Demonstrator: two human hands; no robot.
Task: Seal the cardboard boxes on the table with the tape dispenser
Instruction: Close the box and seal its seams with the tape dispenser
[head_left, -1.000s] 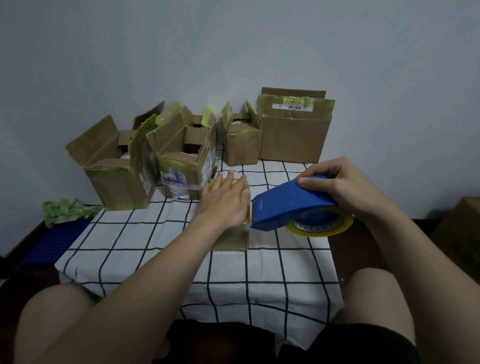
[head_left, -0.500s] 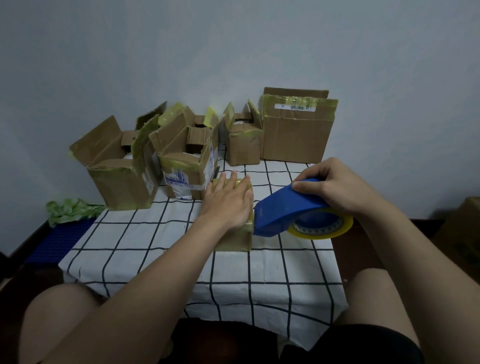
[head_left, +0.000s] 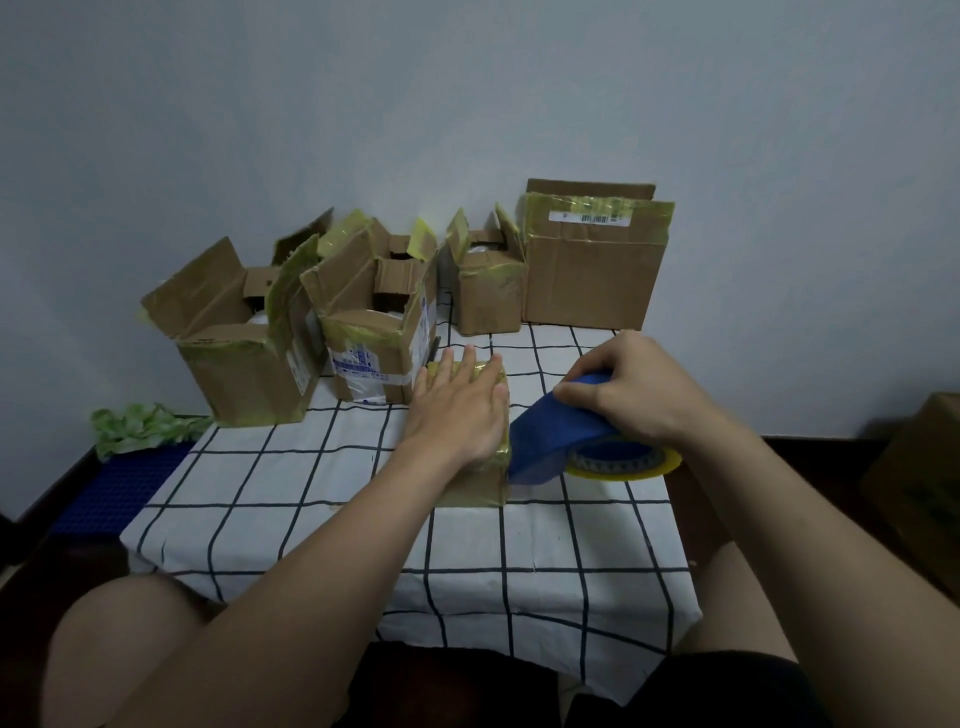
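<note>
Left hand (head_left: 457, 410) lay flat, fingers straight, palm pressing down on the small box (head_left: 475, 486) at frame centre on the table (head_left: 311, 483). Right hand (head_left: 641, 389) was curled over the back of the blue tape dispenser (head_left: 545, 441), whose nose was touching the box's right edge. Box looked light and thin-walled, so it would likely skid or dent; the palm-on-top hold made sense. Dispenser looked rigid, best gripped over its back. Open boxes (head_left: 244, 374), flaps up, sat behind, centre-left, unsealed.
</note>
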